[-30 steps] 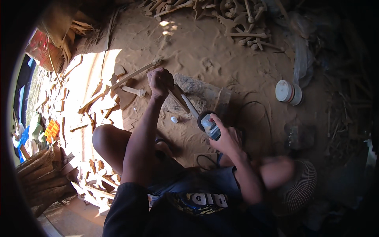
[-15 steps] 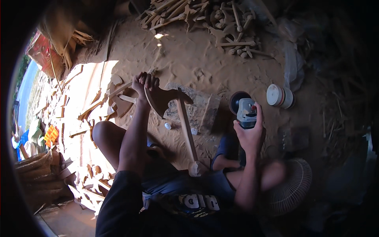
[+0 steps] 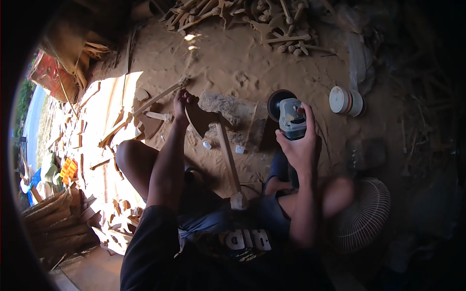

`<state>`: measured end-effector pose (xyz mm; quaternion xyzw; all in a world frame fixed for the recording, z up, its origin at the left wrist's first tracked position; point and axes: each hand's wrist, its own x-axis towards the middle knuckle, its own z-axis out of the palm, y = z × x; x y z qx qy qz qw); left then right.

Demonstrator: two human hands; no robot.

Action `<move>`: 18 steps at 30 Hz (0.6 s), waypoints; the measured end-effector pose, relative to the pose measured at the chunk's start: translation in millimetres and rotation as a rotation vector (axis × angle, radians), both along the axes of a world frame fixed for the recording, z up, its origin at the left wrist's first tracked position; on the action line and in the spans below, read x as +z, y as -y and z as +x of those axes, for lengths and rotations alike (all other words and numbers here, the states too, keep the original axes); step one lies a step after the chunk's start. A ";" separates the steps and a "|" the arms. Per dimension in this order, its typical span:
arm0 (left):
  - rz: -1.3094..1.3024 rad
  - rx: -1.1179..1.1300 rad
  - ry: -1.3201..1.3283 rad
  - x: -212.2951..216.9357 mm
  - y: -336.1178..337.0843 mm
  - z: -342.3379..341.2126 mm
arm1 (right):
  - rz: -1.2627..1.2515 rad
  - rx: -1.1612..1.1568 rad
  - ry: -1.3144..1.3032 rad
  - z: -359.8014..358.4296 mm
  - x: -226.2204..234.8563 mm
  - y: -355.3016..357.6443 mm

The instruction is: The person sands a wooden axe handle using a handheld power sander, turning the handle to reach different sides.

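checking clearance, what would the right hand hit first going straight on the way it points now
Likely the heap of wooden pieces across the sandy floor; the right hand, holding the disc tool, may pass above it, since its height is unclear.

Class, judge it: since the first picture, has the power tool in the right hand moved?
Yes: the power tool in the right hand has moved right and up the picture, nearer the white tub.

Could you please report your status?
Left hand gripping axe-shaped wooden piece by its head. Right hand holding power tool, clear of wood. Two small white objects on ground nearby.
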<state>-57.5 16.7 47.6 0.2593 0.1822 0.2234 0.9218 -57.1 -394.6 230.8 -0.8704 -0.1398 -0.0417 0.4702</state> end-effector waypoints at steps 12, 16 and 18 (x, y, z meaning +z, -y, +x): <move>1.041 -0.541 -1.228 18.8 -43.6 -75.0 | -0.048 -0.027 -0.022 1.2 8.0 -2.9; 1.543 -0.298 -0.998 -32.5 -63.2 -131.1 | 0.072 0.066 0.003 -5.1 27.4 -31.3; 1.978 -0.219 -1.120 -47.5 84.6 -84.4 | -0.025 -0.026 0.056 8.5 2.9 2.9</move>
